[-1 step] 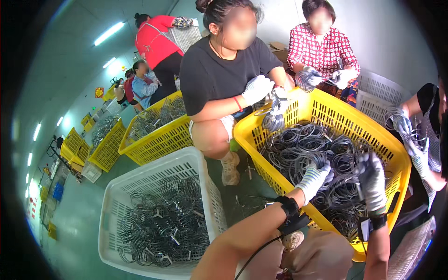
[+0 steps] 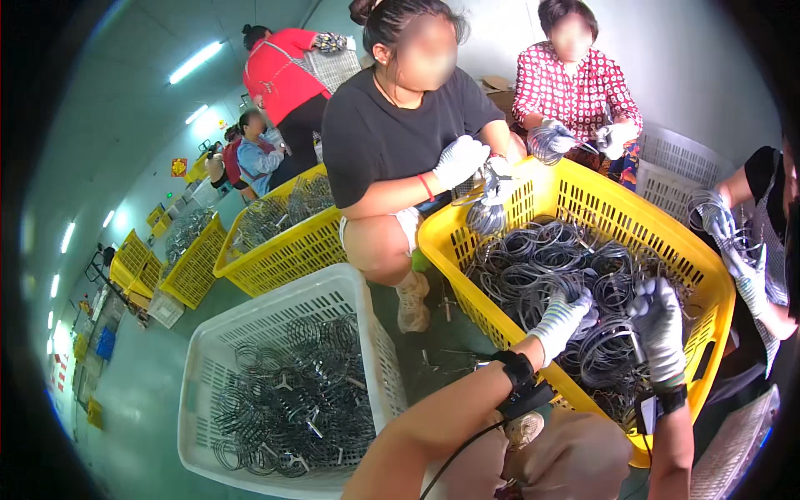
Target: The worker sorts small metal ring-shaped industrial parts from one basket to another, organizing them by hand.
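A coil of grey wire (image 2: 606, 352) lies in the near part of a yellow slatted basket (image 2: 637, 221), between the person's two gloved hands and on top of other tangled wire coils (image 2: 537, 260). The left hand (image 2: 564, 325) bends its fingers over wire at the coil's left; whether it grips any cannot be told. The right hand (image 2: 661, 329) is half curled at the coil's right, beside a small metal end piece (image 2: 638, 347); its grip is also unclear. Across the basket, a co-worker in a black T-shirt (image 2: 379, 137) and another in a patterned red shirt (image 2: 573, 90) hold wire bundles. Left of the yellow basket, a white basket (image 2: 383, 354) contains darker coils (image 2: 292, 392).
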`<state>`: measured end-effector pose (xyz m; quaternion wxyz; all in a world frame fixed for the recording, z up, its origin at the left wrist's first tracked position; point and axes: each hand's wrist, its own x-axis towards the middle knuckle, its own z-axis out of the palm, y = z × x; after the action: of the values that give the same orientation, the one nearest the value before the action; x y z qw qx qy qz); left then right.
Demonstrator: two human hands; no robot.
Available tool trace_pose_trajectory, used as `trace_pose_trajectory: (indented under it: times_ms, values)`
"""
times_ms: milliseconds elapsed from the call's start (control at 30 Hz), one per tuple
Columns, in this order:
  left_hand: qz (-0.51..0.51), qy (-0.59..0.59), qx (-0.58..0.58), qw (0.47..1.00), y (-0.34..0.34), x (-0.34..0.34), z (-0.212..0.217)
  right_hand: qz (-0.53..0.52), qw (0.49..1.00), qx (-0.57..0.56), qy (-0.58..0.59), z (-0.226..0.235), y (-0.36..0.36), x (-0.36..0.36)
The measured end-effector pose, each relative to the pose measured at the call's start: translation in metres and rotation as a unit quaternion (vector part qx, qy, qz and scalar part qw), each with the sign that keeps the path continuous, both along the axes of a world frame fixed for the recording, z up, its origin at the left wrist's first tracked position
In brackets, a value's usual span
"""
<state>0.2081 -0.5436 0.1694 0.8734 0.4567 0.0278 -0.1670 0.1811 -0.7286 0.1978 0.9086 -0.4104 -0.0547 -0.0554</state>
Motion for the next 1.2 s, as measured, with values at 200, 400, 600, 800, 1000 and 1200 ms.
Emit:
trace_pose_trajectory:
  times_ms: [200,400,600,800,1000,1200]
  values:
    - [-0.100,0.001,-0.115,0.988,0.003,-0.002,0.009,-0.005,0.998,0.047,0.042,-0.014,-0.006,-0.007]
    - [-0.152,-0.047,-0.064,0.985,-0.013,-0.020,0.036,-0.027,0.996,0.074,0.043,-0.059,-0.020,0.005]
    - [-0.028,-0.124,0.103,0.987,-0.011,-0.013,0.034,-0.027,0.997,-0.078,0.004,-0.049,-0.013,0.000]
    - [-0.080,-0.237,0.135,0.959,-0.004,-0.015,0.040,0.253,0.946,-0.184,0.088,-0.048,-0.011,-0.021]
    - [-0.209,-0.273,0.074,0.936,0.000,-0.025,0.052,0.319,0.942,-0.066,0.080,-0.047,0.001,-0.024]
    - [-0.197,-0.252,0.065,0.945,0.004,-0.023,0.059,0.405,0.901,-0.098,0.120,-0.057,0.000,-0.021]
